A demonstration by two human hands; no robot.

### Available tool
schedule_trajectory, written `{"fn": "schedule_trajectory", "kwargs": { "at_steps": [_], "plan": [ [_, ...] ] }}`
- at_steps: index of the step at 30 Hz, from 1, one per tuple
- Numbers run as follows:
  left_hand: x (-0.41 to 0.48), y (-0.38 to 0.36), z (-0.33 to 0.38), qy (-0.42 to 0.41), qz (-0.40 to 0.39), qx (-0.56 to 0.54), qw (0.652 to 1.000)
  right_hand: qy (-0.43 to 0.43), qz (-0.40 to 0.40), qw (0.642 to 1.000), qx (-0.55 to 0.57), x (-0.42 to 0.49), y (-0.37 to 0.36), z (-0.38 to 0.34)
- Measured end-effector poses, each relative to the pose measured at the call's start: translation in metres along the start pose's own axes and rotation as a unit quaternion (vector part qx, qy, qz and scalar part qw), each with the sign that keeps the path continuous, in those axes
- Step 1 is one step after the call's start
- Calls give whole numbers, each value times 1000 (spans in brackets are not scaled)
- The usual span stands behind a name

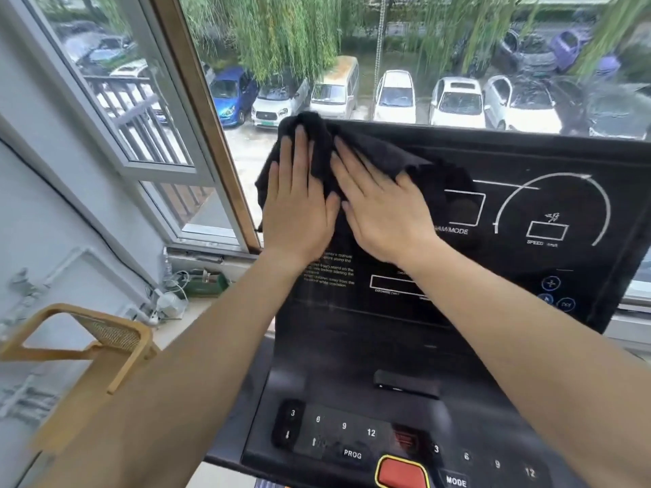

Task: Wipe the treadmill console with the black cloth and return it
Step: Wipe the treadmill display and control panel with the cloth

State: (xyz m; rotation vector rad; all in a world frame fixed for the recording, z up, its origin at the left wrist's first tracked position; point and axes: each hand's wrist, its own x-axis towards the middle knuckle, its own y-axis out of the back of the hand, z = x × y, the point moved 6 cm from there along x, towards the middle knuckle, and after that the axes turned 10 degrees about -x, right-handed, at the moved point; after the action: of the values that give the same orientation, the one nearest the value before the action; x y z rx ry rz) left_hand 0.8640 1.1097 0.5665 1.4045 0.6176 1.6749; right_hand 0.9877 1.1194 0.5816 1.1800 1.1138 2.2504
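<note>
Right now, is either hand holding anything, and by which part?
Neither grips: left hand and right hand press flat on the black cloth, pinning its left portion against the console.

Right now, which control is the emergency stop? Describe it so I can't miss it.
Start at the treadmill console by the window, then drop to the lower button panel nearest the camera. At its bottom edge, between the PROG button and MODE button, sits the red button: the only coloured control, ringed in yellow.

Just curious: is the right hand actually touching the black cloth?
Touching. The head view shows the right hand lying flat, fingers spread, on the black cloth.
</note>
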Motion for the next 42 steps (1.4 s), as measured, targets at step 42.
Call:
{"fn": "schedule_trajectory", "kwargs": {
  "at_steps": [42],
  "plan": [
    [1, -68, 223, -175, -19, 11, 984, -188, -31, 981, -42, -161, -3, 197]
  ]
}}
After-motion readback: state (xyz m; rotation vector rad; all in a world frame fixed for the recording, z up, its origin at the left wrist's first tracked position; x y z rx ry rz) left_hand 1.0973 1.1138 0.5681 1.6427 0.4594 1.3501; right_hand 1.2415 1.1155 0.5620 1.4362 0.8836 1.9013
